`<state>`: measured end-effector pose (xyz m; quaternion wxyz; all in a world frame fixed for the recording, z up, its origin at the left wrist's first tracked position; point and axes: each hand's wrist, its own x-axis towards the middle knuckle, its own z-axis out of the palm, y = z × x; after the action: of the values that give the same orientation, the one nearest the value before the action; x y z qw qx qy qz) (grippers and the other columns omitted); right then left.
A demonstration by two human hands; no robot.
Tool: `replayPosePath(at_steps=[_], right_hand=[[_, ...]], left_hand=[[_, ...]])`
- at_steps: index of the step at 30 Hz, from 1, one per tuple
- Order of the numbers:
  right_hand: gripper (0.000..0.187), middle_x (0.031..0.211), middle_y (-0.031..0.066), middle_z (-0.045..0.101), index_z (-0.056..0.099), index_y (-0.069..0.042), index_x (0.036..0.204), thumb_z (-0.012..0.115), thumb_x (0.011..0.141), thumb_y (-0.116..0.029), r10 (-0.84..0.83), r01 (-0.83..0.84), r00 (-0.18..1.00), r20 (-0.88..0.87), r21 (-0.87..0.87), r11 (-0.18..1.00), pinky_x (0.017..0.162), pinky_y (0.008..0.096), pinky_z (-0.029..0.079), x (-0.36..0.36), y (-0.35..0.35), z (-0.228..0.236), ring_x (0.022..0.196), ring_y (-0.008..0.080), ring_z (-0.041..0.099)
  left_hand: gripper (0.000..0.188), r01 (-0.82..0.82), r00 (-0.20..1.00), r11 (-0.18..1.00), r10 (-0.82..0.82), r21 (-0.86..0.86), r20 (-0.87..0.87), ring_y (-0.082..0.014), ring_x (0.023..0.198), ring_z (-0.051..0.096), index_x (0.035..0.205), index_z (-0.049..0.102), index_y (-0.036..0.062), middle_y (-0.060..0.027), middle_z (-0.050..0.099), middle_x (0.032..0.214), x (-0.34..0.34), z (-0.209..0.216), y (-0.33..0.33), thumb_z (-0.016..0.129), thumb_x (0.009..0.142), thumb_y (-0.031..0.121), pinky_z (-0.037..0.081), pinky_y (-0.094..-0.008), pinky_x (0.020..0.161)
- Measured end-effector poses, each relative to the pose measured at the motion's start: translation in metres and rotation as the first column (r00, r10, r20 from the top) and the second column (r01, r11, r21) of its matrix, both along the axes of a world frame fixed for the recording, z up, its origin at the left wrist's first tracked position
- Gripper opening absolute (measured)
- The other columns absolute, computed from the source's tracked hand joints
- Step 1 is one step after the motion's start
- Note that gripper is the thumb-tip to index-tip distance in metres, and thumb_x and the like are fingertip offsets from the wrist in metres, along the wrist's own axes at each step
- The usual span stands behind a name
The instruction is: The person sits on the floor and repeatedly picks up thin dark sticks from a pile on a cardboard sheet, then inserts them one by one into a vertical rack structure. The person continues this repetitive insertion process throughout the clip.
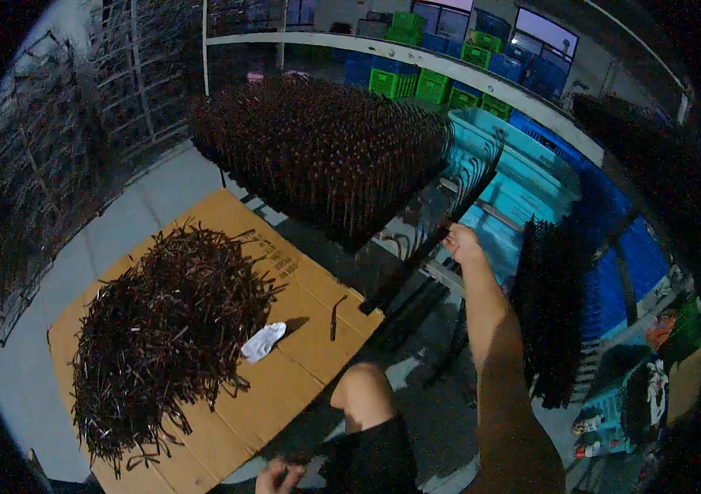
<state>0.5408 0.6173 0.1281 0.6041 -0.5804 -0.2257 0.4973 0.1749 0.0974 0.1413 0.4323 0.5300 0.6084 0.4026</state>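
My right hand (461,241) reaches forward to a long dark rack bar (426,251), its fingers pinched together at the bar. A dark thin piece seems to be between them, but its shape is hard to see. Several curved dark strips (472,174) stand along the same bar. Low at the bottom edge, my left hand (279,477) has curled fingers, and whatever they hold is hidden. A large heap of loose dark brown strips (177,321) lies on a cardboard sheet (317,329) at the left. One single strip (335,319) lies apart near the sheet's right edge.
A crumpled white paper (264,342) lies beside the heap. Behind it stands a dense block of upright dark strips (326,156). A turquoise bin (523,169) and a hanging row of dark strips (544,313) are on the right. Green crates (433,86) stand behind a white rail (416,56).
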Motion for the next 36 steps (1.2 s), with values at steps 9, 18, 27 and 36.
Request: replayPosePath(at_steps=[9, 18, 27, 36], right_hand=[[0.006, 0.073, 0.0040, 0.049, 0.055, -0.006, 0.090, 0.054, 0.088, -0.012, 0.073, -0.073, 0.995, -0.072, 0.001, 0.997, 0.059, 0.0335, 0.049, 0.003, 0.112, -0.050, 0.062, 0.0202, 0.049], [0.019, 0.089, 0.0091, 0.057, 0.056, -0.003, 0.096, 0.047, 0.090, -0.018, 0.111, -0.111, 0.994, 0.014, 0.030, 0.993, 0.062, 0.0374, 0.050, -0.032, 0.158, -0.079, 0.074, 0.0234, 0.056], [0.035, 0.117, 0.0182, 0.057, 0.059, -0.005, 0.112, 0.050, 0.088, -0.029, 0.575, 0.027, -0.170, 0.800, -0.579, 0.815, 0.087, 0.0498, 0.044, 0.000, 0.073, 0.020, 0.110, 0.0345, 0.054], [0.036, 0.129, 0.0162, 0.044, 0.058, -0.008, 0.115, 0.053, 0.087, -0.029, 0.786, 0.516, -0.409, 0.463, -0.593, 0.618, 0.094, 0.0526, 0.034, 0.163, -0.006, 0.000, 0.119, 0.0353, 0.040]], left_hand=[[0.019, -0.170, 0.878, 0.844, 0.365, -0.509, 0.311, -0.0209, 0.084, 0.059, 0.100, 0.062, 0.0026, -0.0081, 0.063, 0.096, 0.032, -0.041, 0.022, 0.052, 0.093, 0.017, 0.047, -0.0340, 0.075], [0.014, -0.018, 0.575, 0.670, 0.614, -0.742, 0.541, -0.0194, 0.080, 0.060, 0.098, 0.063, 0.0028, -0.0103, 0.065, 0.096, 0.029, -0.058, 0.050, 0.054, 0.089, 0.009, 0.050, -0.0346, 0.069], [0.019, -0.348, 0.872, 0.880, 0.431, -0.323, 0.235, -0.0095, 0.057, 0.045, 0.095, 0.064, 0.0026, -0.0003, 0.053, 0.063, 0.013, -0.071, 0.051, 0.056, 0.092, 0.019, 0.038, -0.0274, 0.052], [0.027, -0.354, 0.836, 0.885, 0.444, -0.302, 0.322, -0.0142, 0.078, 0.055, 0.109, 0.059, 0.0023, -0.0070, 0.061, 0.094, 0.009, -0.108, 0.026, 0.052, 0.093, 0.023, 0.046, -0.0283, 0.065]])
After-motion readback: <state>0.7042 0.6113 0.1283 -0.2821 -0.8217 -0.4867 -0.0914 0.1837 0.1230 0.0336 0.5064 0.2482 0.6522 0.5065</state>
